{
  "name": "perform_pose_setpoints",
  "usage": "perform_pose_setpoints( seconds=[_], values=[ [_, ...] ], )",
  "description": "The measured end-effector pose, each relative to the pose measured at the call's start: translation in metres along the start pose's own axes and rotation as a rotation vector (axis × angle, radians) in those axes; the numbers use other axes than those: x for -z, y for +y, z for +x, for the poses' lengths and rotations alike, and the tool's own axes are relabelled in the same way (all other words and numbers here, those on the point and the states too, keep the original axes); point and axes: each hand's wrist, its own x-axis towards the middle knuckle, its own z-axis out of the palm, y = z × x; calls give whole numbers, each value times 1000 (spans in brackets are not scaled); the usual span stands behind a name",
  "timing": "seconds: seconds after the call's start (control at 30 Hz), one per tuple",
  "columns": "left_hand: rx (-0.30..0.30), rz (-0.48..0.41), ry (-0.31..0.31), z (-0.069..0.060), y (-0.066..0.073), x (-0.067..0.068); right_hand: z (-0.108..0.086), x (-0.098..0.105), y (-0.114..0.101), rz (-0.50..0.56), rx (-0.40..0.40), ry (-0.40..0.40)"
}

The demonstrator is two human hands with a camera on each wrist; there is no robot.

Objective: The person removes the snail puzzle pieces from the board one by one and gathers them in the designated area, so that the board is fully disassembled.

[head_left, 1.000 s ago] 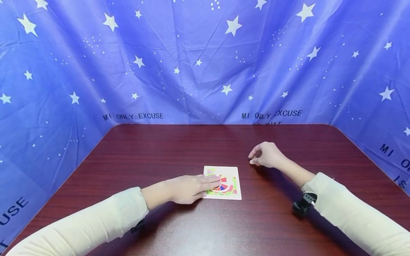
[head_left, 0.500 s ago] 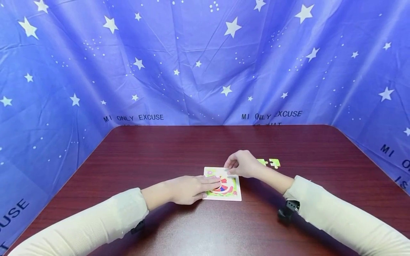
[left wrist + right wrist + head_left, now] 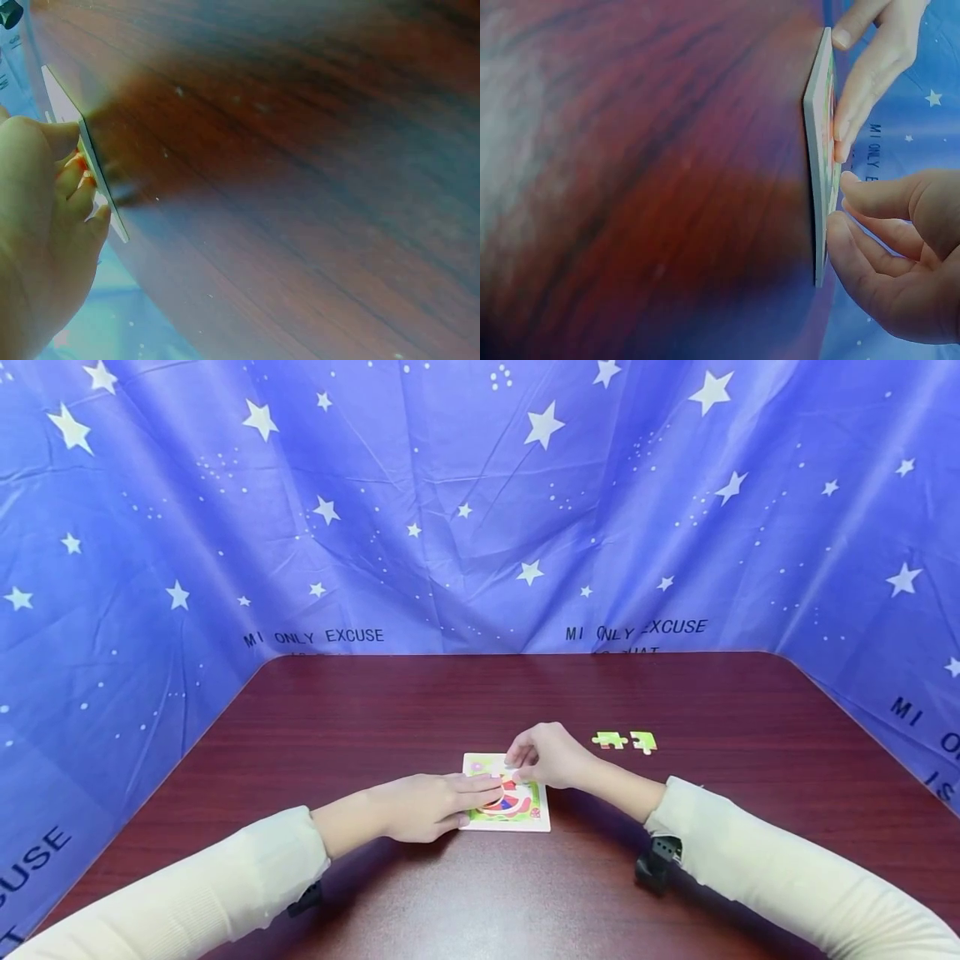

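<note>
A square wooden jigsaw puzzle board (image 3: 534,822) with a bright picture in red, blue and green lies on the table. My left hand (image 3: 431,806) rests on its left side, fingers straight across the picture. Over the board's upper right part, my right hand (image 3: 551,756) pinches a small puzzle piece between thumb and fingertips, mostly hidden by the fingers. In the right wrist view those fingertips (image 3: 840,229) meet the board's face. From the left wrist, the board (image 3: 67,101) appears edge-on, with the left thumb by its near edge.
Two loose green puzzle pieces lie right of the board, a left one (image 3: 609,741) and a right one (image 3: 643,742). The dark red wooden table (image 3: 360,710) extends around. A blue star-patterned curtain (image 3: 450,552) hangs behind it.
My right hand has come left from beside the loose pieces to the board, uncovering two of them. The board and my left hand have shifted slightly left.
</note>
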Motion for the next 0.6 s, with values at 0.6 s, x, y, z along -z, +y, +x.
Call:
perform_pose_setpoints(
  seconds=[0.6],
  values=[
    [19,-27,22,-19,-2,-5,7,-10,-12,-39,27,-33]
  ],
)
